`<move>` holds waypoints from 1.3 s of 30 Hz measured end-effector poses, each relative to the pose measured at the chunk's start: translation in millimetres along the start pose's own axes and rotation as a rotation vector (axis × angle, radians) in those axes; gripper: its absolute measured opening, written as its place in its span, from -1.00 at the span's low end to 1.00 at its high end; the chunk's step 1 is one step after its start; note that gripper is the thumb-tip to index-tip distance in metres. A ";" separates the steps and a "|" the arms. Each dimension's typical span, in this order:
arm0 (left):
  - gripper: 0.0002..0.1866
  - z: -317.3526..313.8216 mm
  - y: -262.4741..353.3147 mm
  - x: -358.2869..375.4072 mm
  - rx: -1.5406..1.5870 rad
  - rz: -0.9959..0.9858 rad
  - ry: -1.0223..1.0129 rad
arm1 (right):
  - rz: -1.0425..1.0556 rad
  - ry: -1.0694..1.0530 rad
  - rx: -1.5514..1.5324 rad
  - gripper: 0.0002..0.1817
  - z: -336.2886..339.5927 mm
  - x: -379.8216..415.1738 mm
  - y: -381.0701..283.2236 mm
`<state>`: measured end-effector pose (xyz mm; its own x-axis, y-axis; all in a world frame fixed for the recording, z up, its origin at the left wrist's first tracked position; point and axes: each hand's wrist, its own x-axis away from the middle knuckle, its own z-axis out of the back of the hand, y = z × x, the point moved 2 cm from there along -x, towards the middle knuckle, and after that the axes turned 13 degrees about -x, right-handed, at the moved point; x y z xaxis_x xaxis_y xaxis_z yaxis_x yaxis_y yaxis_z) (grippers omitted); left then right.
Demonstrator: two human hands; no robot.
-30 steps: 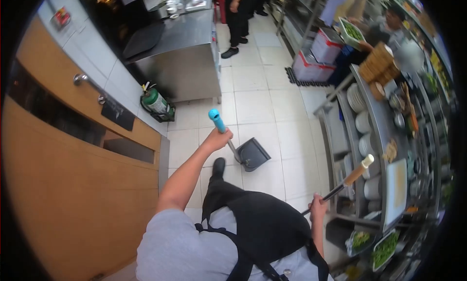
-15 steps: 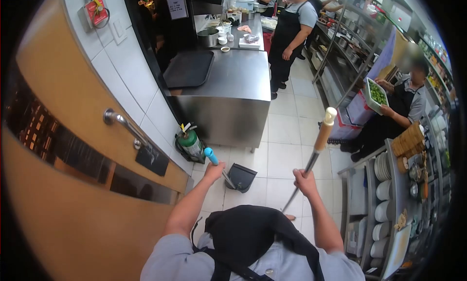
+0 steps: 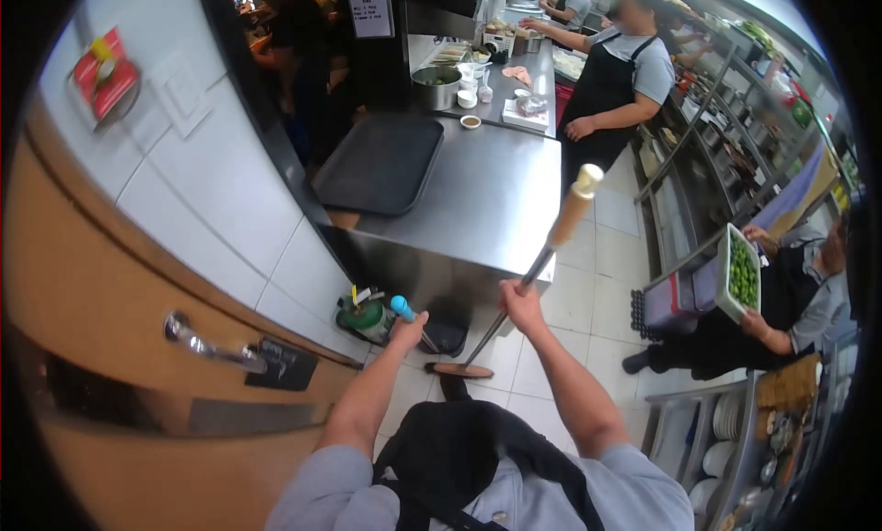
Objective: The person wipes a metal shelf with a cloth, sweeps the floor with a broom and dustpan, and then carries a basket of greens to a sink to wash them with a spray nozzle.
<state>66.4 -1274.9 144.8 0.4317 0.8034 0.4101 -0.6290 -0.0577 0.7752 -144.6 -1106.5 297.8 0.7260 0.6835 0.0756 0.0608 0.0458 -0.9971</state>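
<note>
The left hand (image 3: 410,330) clasped the blue-handled dustpan (image 3: 445,336) low on the floor (image 3: 588,301) beside the steel tabletop (image 3: 487,200), while the right hand (image 3: 520,297) clenched the broom (image 3: 542,255), angled to meet the pan.

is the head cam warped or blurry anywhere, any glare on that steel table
Head view: strong fisheye, black corners, the wooden door bowed; soft glare on the steel table; the faces at the back are blurred; the left hand on the dustpan handle and right hand on the broom handle stay sharp.
</note>
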 end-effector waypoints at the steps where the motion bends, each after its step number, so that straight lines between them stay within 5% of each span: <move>1: -0.60 2.4 14.0 -1.2 0.071 0.109 -0.045 | -0.038 -0.016 -0.006 -0.59 -7.1 -22.0 8.2; 2: -0.61 -0.7 19.4 -8.4 0.147 0.221 -0.091 | -0.047 -0.026 0.041 -0.59 -16.9 -37.2 6.3; 15: -0.54 37.2 59.8 -123.2 -0.119 -0.084 0.130 | -0.131 -0.438 0.067 -0.66 -143.0 -152.1 -16.7; 17: -0.49 54.8 81.4 -107.5 -0.146 -0.026 0.128 | 0.026 -0.558 0.456 -0.65 -149.0 -150.7 -17.4; 26: -0.27 88.5 36.2 -80.4 -0.038 0.177 0.214 | 0.144 -0.384 0.356 -0.43 -177.7 -149.1 35.7; 29: -0.27 101.6 28.6 -55.7 0.078 0.231 0.099 | -0.127 -0.392 0.226 -0.46 -151.9 -134.9 55.6; 31: -0.29 105.4 7.8 -43.3 0.077 0.220 0.015 | -0.078 -0.468 0.206 -0.36 -106.3 -104.2 63.6; 35: -0.58 102.4 -55.5 -9.1 -0.221 0.111 -0.311 | -0.289 -0.473 0.640 -0.56 -5.1 -24.9 134.8; 39: -0.62 82.3 -139.1 13.0 -0.702 -0.047 -0.532 | -0.487 -0.326 0.760 -0.64 105.1 99.7 206.0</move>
<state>212.7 -1305.2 81.9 0.6009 0.4033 0.6901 -0.7796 0.4863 0.3947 -131.6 -952.4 99.1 0.5053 0.6286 0.5912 -0.2384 0.7601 -0.6045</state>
